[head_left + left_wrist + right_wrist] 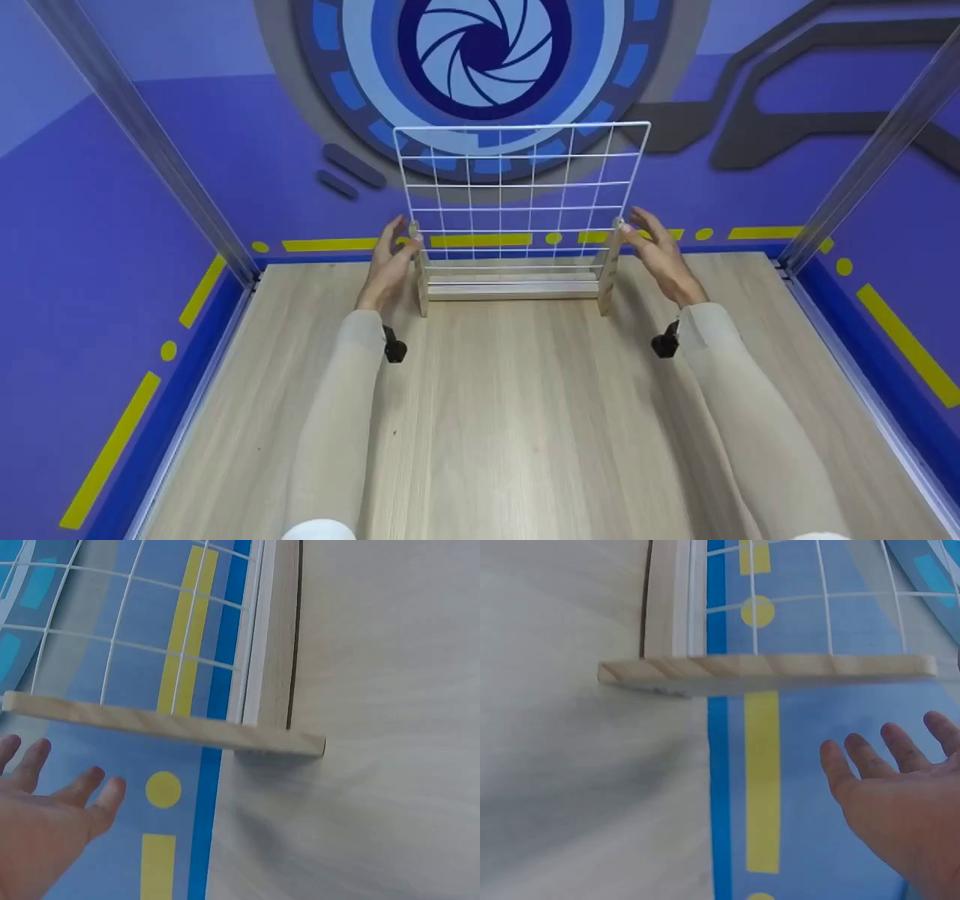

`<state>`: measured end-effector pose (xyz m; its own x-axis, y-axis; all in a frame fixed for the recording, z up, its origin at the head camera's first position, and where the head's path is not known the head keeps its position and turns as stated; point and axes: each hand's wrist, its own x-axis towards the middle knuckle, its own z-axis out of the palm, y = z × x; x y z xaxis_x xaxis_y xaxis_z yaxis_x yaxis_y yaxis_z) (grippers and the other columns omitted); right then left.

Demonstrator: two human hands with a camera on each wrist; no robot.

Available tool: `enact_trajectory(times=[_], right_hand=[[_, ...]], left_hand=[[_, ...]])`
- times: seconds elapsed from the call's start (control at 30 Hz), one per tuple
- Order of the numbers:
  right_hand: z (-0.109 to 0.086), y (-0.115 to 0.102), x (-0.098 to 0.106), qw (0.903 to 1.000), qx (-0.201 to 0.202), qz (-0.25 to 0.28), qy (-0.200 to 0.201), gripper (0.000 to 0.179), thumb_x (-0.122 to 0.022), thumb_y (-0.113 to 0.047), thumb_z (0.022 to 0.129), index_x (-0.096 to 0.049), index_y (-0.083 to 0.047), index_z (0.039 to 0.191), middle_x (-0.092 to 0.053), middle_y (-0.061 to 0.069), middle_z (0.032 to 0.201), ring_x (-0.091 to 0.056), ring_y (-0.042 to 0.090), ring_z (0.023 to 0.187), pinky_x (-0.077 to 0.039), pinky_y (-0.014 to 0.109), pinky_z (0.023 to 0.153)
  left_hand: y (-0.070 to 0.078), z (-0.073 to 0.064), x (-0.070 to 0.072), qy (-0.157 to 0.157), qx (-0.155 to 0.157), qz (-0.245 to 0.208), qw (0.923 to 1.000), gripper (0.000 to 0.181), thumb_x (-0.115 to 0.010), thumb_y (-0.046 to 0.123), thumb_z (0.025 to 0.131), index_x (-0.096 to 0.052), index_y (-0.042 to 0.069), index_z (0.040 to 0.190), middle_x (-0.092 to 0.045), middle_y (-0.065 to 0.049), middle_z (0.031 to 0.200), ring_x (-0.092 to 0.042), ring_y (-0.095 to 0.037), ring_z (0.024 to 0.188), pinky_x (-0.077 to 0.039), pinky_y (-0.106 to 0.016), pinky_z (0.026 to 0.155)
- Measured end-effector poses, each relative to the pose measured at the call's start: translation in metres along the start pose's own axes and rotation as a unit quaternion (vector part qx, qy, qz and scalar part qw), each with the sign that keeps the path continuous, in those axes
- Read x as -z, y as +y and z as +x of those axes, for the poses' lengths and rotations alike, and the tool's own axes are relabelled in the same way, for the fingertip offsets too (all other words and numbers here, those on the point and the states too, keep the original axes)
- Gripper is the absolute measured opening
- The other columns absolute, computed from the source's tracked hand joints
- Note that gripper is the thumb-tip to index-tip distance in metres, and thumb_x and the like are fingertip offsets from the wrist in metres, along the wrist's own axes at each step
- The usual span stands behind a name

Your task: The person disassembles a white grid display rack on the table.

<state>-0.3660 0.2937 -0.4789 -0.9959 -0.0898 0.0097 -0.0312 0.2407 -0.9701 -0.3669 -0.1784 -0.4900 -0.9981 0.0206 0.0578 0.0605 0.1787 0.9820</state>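
Observation:
A white wire grid panel (517, 184) stands upright in a wooden stand, between a left side board (422, 281) and a right side board (609, 274). A rail (513, 295) joins the two boards low down. My left hand (384, 266) is beside the left board's upper end, thumb towards it. On the other side, my right hand (661, 259) mirrors this at the right board. Both wrist views show the fingers spread and apart from the boards; the thumbs are out of sight there, so whether they touch cannot be told.
The stand is on a pale wood-grain tabletop (487, 420), close to the blue back wall (300, 202) with its printed pattern. Blue side walls with metal corner posts (150, 127) close in the left and right. A small black device (395, 345) hangs at each wrist.

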Motion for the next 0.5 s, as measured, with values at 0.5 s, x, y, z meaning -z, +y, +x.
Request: enact_trajectory(times=[0.5], right_hand=[[0.009,0.013,-0.036,0.9965,0.049,-0.003,0.068,0.055,-0.043,-0.031,0.117,-0.033,-0.015,0.169,-0.039,0.016,0.170,-0.043,0.036,0.147,-0.048,0.042,0.106]], left_hand=[[-0.010,0.005,-0.017,0.056,-0.038,0.063,0.9957,0.051,-0.048,0.027,0.116,-0.040,0.015,0.165,-0.042,-0.010,0.169,-0.041,-0.029,0.155,-0.037,-0.043,0.130]])
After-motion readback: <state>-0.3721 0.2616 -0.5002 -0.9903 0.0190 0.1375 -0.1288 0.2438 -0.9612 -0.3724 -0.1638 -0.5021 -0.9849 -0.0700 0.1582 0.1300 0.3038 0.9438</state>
